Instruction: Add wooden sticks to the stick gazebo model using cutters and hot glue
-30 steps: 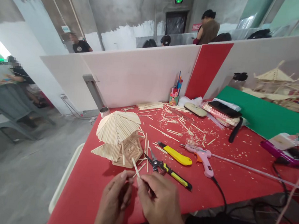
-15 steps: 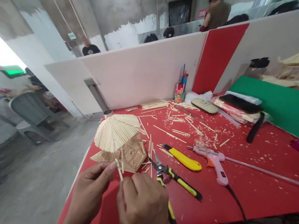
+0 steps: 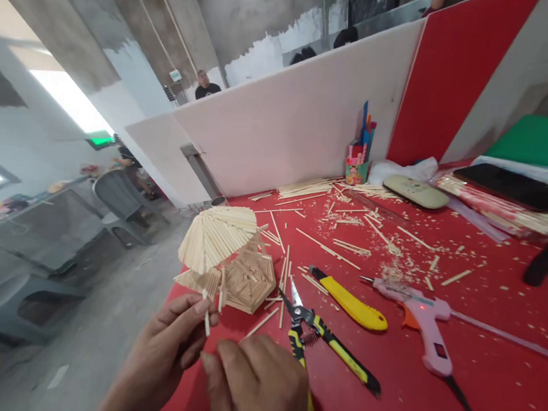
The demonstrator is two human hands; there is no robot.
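Observation:
My left hand [image 3: 177,333] pinches a short pale wooden stick [image 3: 206,322] between thumb and fingers. Just below the stick's lower end, my right hand [image 3: 258,388] is curled with thumb near forefinger, apart from the stick; whether it holds anything is hidden. Beyond my hands stands a small model pavilion made of sticks, with a ribbed conical roof [image 3: 218,235] tilted over a hexagonal base [image 3: 250,282]. Yellow-and-black pruning shears [image 3: 308,318] lie with blades apart, partly under my right hand. Farther right is a yellow utility knife [image 3: 352,300].
A pink glue gun [image 3: 415,307] with a clear glue stick and black cable lies on the red table [image 3: 380,402]. Loose sticks [image 3: 308,188] and shavings are scattered behind. A pen cup [image 3: 357,165], a glasses case [image 3: 415,191] and a phone [image 3: 521,185] sit near the partition.
My right hand has come off the stick's lower end and drawn slightly down. The stick stays in my left hand. The view has turned and shifted, moving the table's contents in the picture.

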